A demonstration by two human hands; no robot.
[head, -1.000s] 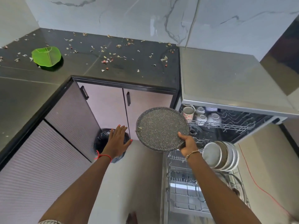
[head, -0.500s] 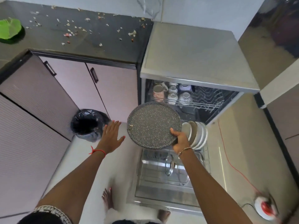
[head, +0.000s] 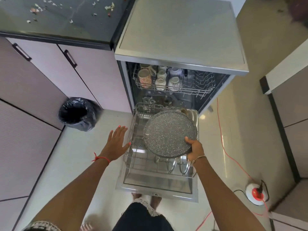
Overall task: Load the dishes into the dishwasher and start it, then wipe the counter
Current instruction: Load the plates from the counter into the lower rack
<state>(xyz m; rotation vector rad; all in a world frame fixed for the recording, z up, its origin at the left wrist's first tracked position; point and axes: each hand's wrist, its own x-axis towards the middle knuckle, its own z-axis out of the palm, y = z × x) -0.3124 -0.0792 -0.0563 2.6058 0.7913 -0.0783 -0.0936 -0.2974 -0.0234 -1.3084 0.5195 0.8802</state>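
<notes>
Right hand [head: 195, 147]: clamped on the pan's [head: 168, 132] near right edge, thumb on the top face, fingers beneath.
Left hand [head: 117, 142]: fingers straight and spread, holding nothing, over the floor [head: 83, 155] just left of the rack [head: 141, 157].
Dishwasher [head: 180, 30]: door [head: 156, 184] down, rack drawn out over it toward the person. The upper rack [head: 196, 90] sits inside with cups [head: 145, 77] at its left.
Tabletop [head: 58, 19]: far left, strewn with scraps [head: 108, 5], not yet wiped.
Rack: left and middle look bare, right side taken.
Pan: round and speckled, held nearly flat and face up above the rack's right half, touching nothing but the hand.
Plates [head: 193, 114]: on edge at the far right, just past the pan's far rim.
Lids [head: 171, 164]: two on edge at the near right, just under the pan's near rim.
Key relation: the pan reaches up and left from the gripping hand. The free slots lie below it and to its left, between plates and lids.
Next move, as a judgement: tip the disc onto its edge and lower it leftward. The left hand is nearer those slots and could steady the far rim.
</notes>
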